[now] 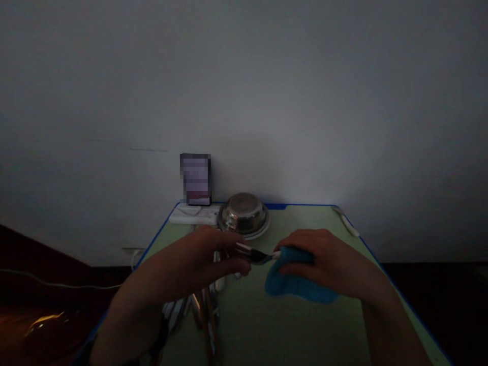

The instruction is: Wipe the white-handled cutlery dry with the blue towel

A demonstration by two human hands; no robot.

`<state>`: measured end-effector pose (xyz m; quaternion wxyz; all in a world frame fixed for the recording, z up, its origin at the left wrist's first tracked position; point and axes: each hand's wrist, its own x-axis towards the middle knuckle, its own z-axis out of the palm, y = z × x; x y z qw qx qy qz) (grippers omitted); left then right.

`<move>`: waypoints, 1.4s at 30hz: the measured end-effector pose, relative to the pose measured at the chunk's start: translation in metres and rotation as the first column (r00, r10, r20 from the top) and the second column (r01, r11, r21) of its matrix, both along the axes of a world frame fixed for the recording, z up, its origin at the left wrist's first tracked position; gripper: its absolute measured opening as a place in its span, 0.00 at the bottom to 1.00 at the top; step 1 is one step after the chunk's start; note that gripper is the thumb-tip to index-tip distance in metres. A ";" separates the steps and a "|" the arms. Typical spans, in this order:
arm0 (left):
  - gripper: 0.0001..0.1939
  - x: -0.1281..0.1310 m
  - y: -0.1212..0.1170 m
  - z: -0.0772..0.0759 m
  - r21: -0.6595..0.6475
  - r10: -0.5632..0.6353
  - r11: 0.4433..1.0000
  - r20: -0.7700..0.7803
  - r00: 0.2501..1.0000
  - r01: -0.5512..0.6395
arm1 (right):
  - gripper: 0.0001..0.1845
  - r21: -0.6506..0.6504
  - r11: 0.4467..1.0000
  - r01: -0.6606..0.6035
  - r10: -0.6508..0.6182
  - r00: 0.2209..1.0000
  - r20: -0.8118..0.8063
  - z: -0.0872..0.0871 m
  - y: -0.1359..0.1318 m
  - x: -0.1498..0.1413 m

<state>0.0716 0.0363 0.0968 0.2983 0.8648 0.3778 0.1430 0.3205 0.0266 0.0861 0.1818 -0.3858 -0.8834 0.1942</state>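
Observation:
My left hand [217, 254] is closed, pinching a shiny metal piece of cutlery [260, 256] between thumb and fingers above the table. Its exact kind is hard to make out in the dim light. The far end of the cutlery reaches my right hand [320, 256], whose fingers are wrapped round a blue cloth [301, 288]. The cloth's lower part hangs loose below that hand. Several long utensils [208, 325] lie under and beside my left forearm, partly hidden by it. Behind my hands sits an upturned metal bowl [245, 211].
A green table [290, 330] with a blue edge stands against a grey wall. At its back left, a propped phone [198, 180] with a blurred screen is by a white power strip [192, 217]. A peeler-like white-handled utensil [348, 223] lies at the right edge. A cable [76, 286] runs off to the left.

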 end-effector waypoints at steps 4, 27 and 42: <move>0.09 0.001 -0.001 0.005 -0.078 0.001 0.997 0.026 1.000 0.001 | 0.13 -0.057 0.998 -0.029 0.029 1.000 -0.009 0.002 0.001 -0.001; 0.10 0.008 -0.001 -0.001 -0.169 0.060 0.985 0.128 0.990 -0.038 | 0.16 -0.183 0.983 -0.035 0.043 0.998 0.037 -0.001 -0.001 -0.005; 0.09 0.023 -0.003 0.001 -0.178 0.020 0.984 0.024 1.000 -0.016 | 0.19 -0.138 0.989 -0.055 0.069 0.993 0.097 -0.004 -0.002 -0.009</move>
